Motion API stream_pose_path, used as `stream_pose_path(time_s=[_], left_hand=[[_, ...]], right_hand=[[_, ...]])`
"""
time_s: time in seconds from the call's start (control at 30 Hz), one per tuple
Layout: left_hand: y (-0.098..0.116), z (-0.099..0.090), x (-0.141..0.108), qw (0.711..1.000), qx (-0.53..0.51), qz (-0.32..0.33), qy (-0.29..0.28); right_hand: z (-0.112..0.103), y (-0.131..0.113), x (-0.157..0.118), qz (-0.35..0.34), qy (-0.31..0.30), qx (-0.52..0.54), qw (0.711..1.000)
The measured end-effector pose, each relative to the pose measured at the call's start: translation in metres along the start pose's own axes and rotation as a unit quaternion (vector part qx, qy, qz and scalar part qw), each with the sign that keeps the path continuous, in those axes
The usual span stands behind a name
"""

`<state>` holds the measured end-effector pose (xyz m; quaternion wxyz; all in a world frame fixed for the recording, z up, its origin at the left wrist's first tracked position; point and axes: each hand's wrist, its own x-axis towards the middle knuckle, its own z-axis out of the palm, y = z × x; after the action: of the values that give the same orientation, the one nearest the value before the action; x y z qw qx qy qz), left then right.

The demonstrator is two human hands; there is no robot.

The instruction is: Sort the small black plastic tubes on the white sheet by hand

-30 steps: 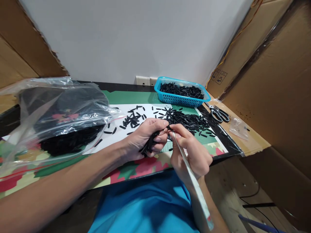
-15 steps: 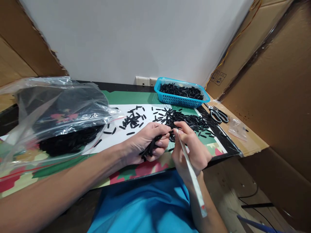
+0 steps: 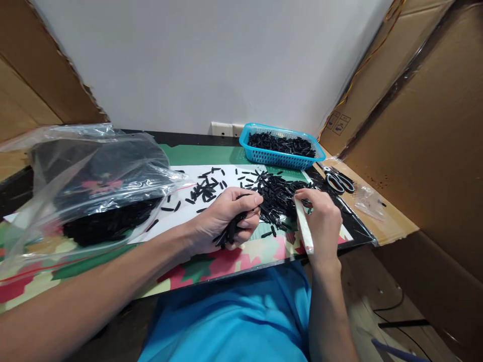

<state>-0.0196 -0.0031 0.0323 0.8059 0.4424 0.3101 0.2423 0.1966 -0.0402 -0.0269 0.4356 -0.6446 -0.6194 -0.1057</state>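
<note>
My left hand (image 3: 236, 216) is closed around a bunch of thin black strips (image 3: 228, 235), whose ends stick out below the palm. To its right, my right hand (image 3: 320, 208) pinches a narrow whitish strip (image 3: 304, 229) that hangs down toward the wrist. The fingertips of that hand are at the right side of a pile of small black pieces (image 3: 273, 198) on the table. Whether they also grip one of the pieces is hidden. More black pieces (image 3: 206, 188) lie scattered on a white sheet (image 3: 184, 216) beyond my left hand.
A blue plastic basket (image 3: 281, 160) full of black pieces stands at the back. Scissors (image 3: 337, 181) and a small clear bag (image 3: 368, 202) lie on the right. On the left, a large clear zip bag (image 3: 124, 176) holds black material. Cardboard walls (image 3: 426, 130) flank the table.
My right hand has moved right, away from my left hand, to the pile, carrying the whitish strip. My left hand stays almost in place, holding the bunch.
</note>
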Motion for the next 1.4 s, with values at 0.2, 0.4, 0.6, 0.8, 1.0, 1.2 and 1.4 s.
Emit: stream_pose_path(time_s=[0.2, 0.4, 0.6, 0.8, 1.0, 1.2, 1.4], left_hand=[[0.004, 0.002, -0.002, 1.0, -0.012, -0.014, 0.003], [0.003, -0.001, -0.001, 1.0, -0.002, -0.012, -0.007], [0.001, -0.002, 0.0, 1.0, 0.001, -0.001, -0.012], [-0.001, -0.001, 0.0, 1.0, -0.006, 0.016, -0.02], [-0.001, -0.001, 0.001, 1.0, -0.012, 0.017, -0.019], [0.002, 0.002, 0.001, 0.999, -0.024, -0.022, 0.012], [0.002, -0.001, 0.005, 0.997, -0.035, -0.033, 0.057]], right_hand=[[0.005, 0.003, -0.001, -0.009, -0.018, -0.031, 0.999], [-0.002, -0.005, 0.001, -0.006, 0.019, 0.029, 0.999], [-0.013, -0.028, -0.001, 0.011, 0.024, 0.279, 0.96], [-0.019, -0.045, -0.006, 0.016, -0.033, 0.386, 0.922], [-0.02, -0.05, -0.007, -0.048, -0.065, 0.397, 0.914], [-0.015, -0.05, -0.006, -0.077, 0.058, 0.34, 0.935], [-0.019, -0.039, 0.004, -0.007, 0.286, 0.283, 0.915]])
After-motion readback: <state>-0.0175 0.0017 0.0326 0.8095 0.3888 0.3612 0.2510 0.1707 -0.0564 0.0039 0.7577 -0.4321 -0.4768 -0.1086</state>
